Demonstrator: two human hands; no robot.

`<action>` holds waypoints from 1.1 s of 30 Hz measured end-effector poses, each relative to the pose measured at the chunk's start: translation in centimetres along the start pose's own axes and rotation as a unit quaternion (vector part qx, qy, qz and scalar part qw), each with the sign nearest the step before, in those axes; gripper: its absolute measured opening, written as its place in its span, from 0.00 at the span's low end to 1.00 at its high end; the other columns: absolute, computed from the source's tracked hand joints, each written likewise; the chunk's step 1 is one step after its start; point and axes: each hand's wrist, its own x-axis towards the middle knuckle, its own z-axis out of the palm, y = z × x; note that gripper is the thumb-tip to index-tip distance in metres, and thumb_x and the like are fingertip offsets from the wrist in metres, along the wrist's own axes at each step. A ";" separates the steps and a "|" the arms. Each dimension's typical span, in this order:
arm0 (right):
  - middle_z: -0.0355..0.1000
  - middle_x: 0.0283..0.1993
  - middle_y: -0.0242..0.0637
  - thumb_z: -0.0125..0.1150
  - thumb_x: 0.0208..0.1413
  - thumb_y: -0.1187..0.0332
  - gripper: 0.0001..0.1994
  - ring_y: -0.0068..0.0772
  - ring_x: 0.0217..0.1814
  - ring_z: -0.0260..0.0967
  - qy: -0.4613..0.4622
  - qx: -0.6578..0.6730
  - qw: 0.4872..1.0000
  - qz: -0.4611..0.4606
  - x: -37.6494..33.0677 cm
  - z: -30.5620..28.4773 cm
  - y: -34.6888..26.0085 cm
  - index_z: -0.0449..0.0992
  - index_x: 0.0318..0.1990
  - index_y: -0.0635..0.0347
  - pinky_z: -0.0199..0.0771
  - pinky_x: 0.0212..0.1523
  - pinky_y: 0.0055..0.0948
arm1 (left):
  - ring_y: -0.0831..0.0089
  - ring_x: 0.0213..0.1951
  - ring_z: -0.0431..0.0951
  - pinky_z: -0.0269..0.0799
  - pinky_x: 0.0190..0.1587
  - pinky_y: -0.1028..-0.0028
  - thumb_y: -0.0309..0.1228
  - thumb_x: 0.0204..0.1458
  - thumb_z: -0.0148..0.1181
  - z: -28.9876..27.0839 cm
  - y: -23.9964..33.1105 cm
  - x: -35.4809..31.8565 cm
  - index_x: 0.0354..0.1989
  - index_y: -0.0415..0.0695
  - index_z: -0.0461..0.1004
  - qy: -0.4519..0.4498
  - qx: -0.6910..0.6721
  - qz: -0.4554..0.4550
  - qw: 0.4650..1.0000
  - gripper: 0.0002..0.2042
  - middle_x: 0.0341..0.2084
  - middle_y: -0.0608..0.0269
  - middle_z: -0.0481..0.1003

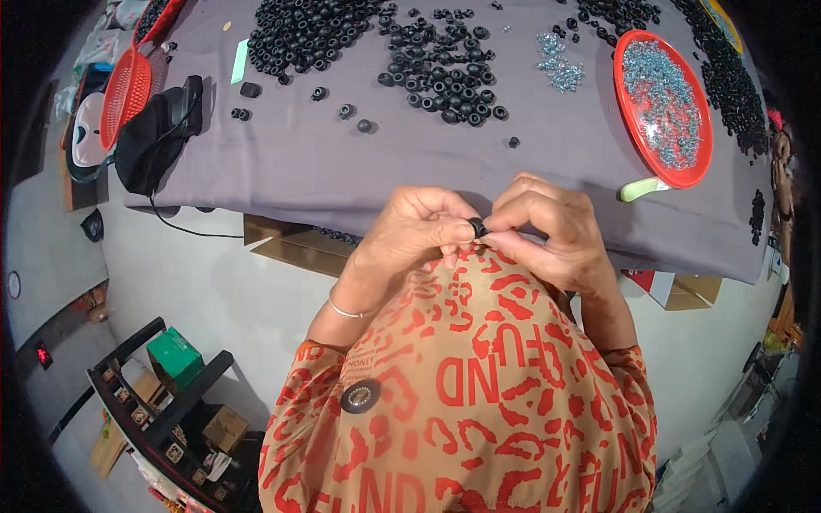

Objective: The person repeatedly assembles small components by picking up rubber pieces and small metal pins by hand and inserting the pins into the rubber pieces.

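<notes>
The left hand (417,229) pinches a little black part (476,227) by the 6 o'clock edge of the worktop (291,167). The right hand (547,229) pinches at the part's 3 o'clock side; I can't tell on what. Holding steady should help.

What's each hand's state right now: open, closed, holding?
Left hand: closed, pinching a small black part.
Right hand: closed in a pinch at that part; what it grips cannot be told.
</notes>
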 end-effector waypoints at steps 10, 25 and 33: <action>0.68 0.32 0.36 0.65 0.37 0.80 0.16 0.26 0.30 0.66 -0.192 0.129 0.971 0.066 1.4 -1.5 1.5 0.75 0.38 0.66 0.66 0.28 0.21 | 0.77 0.17 0.73 0.70 0.19 0.82 0.25 0.46 0.62 -0.6 -0.3 0.9 0.31 0.32 0.74 -0.105 -0.054 -0.031 0.993 0.08 0.19 0.58 0.74; 0.63 0.18 0.32 0.69 0.35 0.77 0.12 0.30 0.17 0.62 -0.075 0.017 0.996 -0.055 -0.8 0.9 0.8 0.70 0.27 0.64 0.61 0.19 0.28 | 0.80 0.16 0.74 0.63 0.14 0.86 0.27 0.48 0.59 0.0 -1.3 -1.2 0.31 0.34 0.75 -0.031 0.002 -0.119 0.992 0.07 0.17 0.63 0.74; 0.62 0.19 0.34 0.65 0.38 0.79 0.11 0.32 0.18 0.60 -0.071 0.022 0.995 -0.062 -1.2 1.9 0.8 0.68 0.26 0.62 0.61 0.20 0.29 | 0.79 0.19 0.73 0.69 0.21 0.82 0.28 0.49 0.60 -0.2 -2.1 -1.8 0.30 0.34 0.73 -0.072 -0.120 -0.133 0.981 0.08 0.19 0.63 0.73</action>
